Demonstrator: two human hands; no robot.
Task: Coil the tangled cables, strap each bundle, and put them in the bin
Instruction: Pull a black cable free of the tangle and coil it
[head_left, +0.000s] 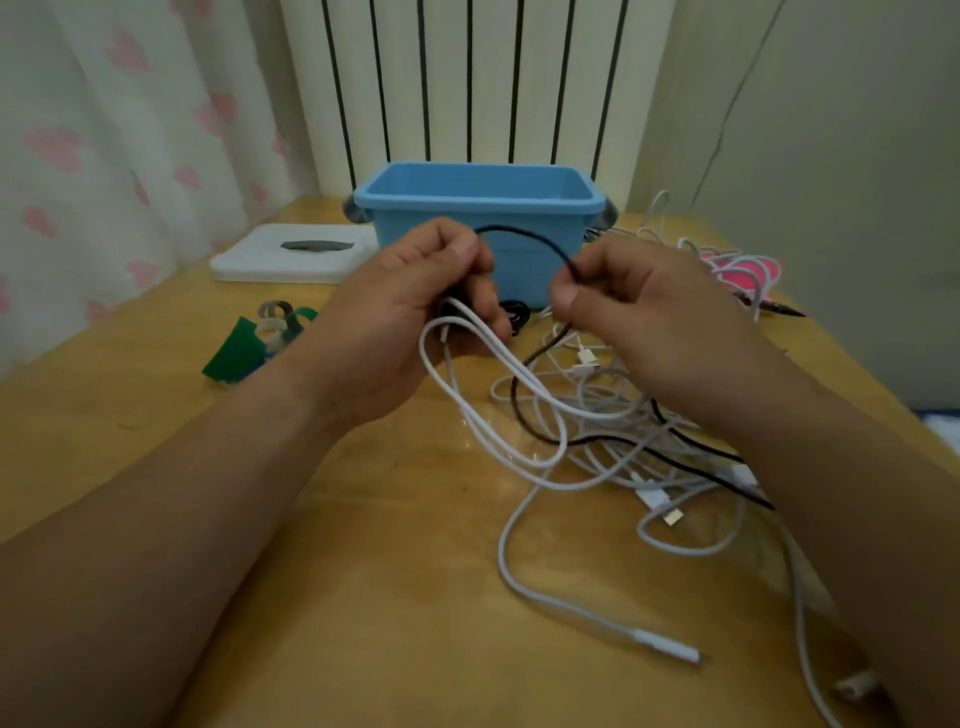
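One black cable (524, 236) arcs, gripped by left hand (410, 317) and right hand (639, 322).

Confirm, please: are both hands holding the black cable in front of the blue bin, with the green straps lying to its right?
Not quite. The head view shows the green straps lying to the left of the blue bin, not its right. The left hand and right hand do hold the black cable in front of it.

a home room: heart-print curtain (130, 130), radiator (467, 78), wooden table (363, 545)
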